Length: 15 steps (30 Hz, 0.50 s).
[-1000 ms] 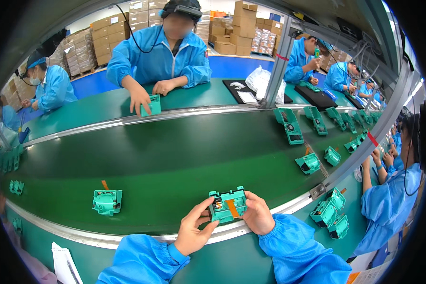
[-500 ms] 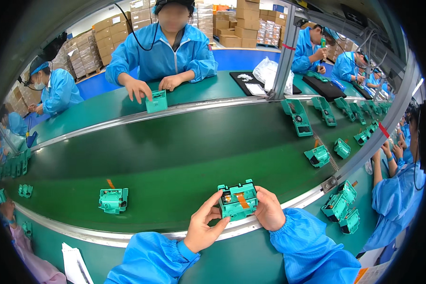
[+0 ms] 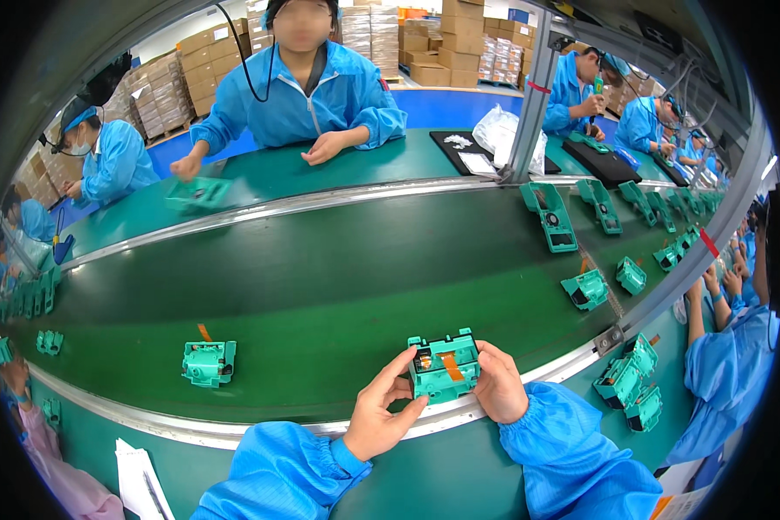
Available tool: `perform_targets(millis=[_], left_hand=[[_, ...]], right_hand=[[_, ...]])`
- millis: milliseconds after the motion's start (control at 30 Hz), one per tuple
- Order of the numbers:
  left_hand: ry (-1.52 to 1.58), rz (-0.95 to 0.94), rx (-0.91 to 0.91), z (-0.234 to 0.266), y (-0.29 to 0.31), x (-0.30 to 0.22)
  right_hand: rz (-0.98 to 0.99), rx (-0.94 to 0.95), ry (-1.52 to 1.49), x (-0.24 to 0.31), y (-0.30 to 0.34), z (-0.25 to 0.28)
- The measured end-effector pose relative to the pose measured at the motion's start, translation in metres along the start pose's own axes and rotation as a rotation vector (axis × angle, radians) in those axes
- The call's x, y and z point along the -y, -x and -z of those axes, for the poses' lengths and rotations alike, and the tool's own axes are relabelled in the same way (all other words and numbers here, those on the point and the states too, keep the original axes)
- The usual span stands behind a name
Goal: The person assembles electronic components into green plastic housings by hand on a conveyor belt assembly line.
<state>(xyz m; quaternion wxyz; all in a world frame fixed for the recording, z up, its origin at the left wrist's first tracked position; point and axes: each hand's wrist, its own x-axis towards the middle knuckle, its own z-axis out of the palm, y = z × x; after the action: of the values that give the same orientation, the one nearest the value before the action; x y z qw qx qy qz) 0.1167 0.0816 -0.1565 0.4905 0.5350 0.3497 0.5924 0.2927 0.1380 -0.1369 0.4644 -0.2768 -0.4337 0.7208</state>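
On the far left of the dark green conveyor belt [image 3: 321, 286], small green parts [image 3: 48, 341] sit near the rail, and further along a lone green plastic housing [image 3: 208, 361] rests on the belt with an orange strip at its top edge. Right of that, at the near rail, the left hand [image 3: 378, 418] grips the left side of another green housing [image 3: 444, 367] — fingers curled against it, thumb up by its corner. An orange ribbon strip [image 3: 451, 366] lies across its top. The right hand [image 3: 499, 386] clamps the opposite side; how far its fingers wrap behind is hard to tell. Beyond, more green housings [image 3: 587, 289] ride the belt — and a stack [image 3: 626, 381] sits past the rail.
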Motion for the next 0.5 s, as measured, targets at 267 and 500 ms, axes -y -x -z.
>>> perform_targets(millis=[267, 500], left_hand=[[-0.009, -0.056, -0.048, -0.0016, -0.0011, 0.0012], [-0.027, -0.010, -0.004, -0.0004, 0.0014, 0.0002]], right_hand=[[0.015, 0.001, 0.020, -0.0004, 0.0003, 0.0002], [0.024, -0.008, 0.048, -0.0006, 0.0024, -0.0007]])
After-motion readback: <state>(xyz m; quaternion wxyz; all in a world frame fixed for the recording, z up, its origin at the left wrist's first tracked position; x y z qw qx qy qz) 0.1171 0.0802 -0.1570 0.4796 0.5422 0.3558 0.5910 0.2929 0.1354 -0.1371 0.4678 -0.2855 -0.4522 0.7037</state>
